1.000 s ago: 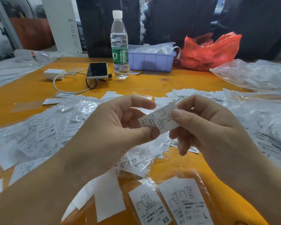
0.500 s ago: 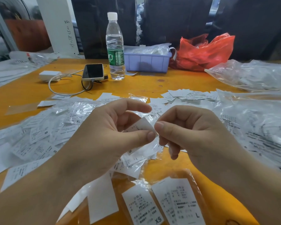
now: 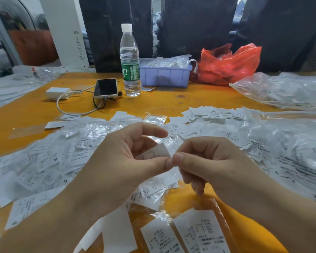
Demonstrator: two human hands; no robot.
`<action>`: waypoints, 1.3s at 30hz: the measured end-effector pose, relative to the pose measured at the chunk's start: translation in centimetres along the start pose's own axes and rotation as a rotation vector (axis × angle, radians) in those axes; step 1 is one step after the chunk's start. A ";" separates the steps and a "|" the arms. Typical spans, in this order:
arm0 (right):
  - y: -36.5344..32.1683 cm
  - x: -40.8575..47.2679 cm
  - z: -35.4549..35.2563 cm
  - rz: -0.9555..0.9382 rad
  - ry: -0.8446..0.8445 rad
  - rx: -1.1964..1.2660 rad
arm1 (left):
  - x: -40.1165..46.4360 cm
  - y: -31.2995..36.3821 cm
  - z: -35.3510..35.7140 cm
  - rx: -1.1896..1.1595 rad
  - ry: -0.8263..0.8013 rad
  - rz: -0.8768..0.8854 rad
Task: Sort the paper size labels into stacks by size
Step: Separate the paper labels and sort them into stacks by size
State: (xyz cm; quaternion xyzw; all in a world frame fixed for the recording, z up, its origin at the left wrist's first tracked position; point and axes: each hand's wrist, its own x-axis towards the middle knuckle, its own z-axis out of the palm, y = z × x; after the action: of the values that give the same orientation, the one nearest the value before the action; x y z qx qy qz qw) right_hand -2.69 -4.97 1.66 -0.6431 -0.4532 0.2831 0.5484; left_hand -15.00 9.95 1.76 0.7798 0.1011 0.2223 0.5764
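A small white paper size label (image 3: 154,153) is held above the orange table (image 3: 199,99) between both my hands. My left hand (image 3: 120,161) pinches it with thumb and curled fingers. My right hand (image 3: 206,161) pinches its right end, thumb tip against the left thumb. Loose labels marked XL, M and S, some in clear sleeves, lie in a spread (image 3: 49,161) under and left of my hands. Two labels (image 3: 199,232) lie side by side at the near edge. Another small heap of labels (image 3: 208,112) lies beyond my right hand.
At the back stand a water bottle (image 3: 130,61), a phone (image 3: 106,88) with a charger and cable (image 3: 57,92), a lilac bin (image 3: 165,76) of packets and a red plastic bag (image 3: 228,63). Clear plastic bags (image 3: 281,92) cover the right side.
The label has gone from spread flat between my hands to tucked into my left hand, and my hands have closed together until the thumbs meet. The camera has tilted slightly.
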 end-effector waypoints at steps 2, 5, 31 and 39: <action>0.0 0.1 -0.2 -0.009 0.050 -0.025 | 0.1 0.0 0.0 0.040 0.022 -0.023; 0.1 0.2 -0.6 -0.009 0.144 -0.026 | 0.4 0.1 -0.4 0.076 0.092 -0.063; -1.1 -0.3 -1.0 0.104 0.212 -1.162 | 0.1 -1.0 0.0 0.607 0.165 0.045; -1.3 -0.7 -0.8 -0.407 0.404 -0.590 | -0.4 -0.2 1.5 0.572 0.045 0.105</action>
State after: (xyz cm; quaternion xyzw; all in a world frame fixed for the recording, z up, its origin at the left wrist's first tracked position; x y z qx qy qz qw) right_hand -2.66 -5.96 2.99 -0.7125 -0.5163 -0.1051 0.4633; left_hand -14.63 8.54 1.14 0.9096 0.1321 0.2315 0.3187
